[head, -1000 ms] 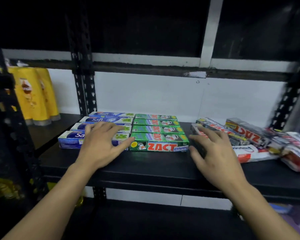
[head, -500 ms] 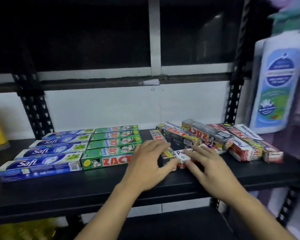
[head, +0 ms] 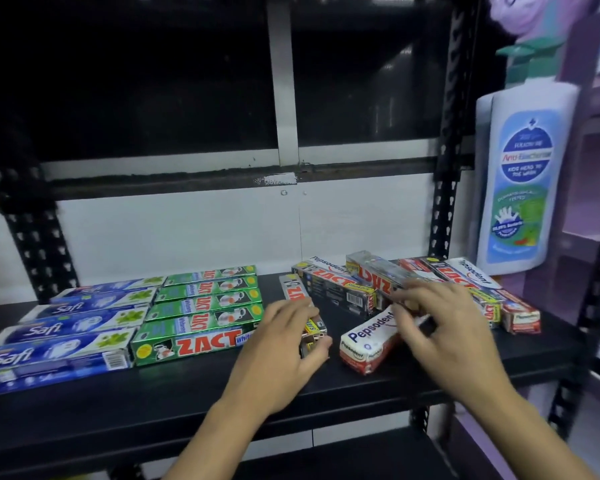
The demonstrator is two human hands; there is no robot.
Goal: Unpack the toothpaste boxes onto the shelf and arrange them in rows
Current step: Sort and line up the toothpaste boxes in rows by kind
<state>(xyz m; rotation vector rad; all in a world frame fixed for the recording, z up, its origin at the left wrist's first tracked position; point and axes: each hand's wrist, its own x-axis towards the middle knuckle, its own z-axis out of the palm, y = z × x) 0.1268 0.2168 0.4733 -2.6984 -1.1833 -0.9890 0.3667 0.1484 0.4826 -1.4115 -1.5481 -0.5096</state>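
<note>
On the black shelf, blue Safi boxes lie in a row at the left, and green Zact boxes sit in a row beside them. My left hand grips the near end of a silver-and-red Zact box, thumb on its right side. My right hand hovers with bent fingers over the far end of a red-and-white Pepsodent box, fingertips touching it. Behind lies a loose pile of Zact and Pepsodent boxes.
A large white pump bottle of hand wash stands on the neighbouring shelf at the right. Black perforated uprights frame the bay. More mixed toothpaste boxes lie towards the shelf's right end. Bare shelf runs along the front edge.
The view swung right, from the tidy rows to the loose pile. My left hand left the blue boxes and took hold of the silver Zact box. My right hand stayed over the Pepsodent box.
</note>
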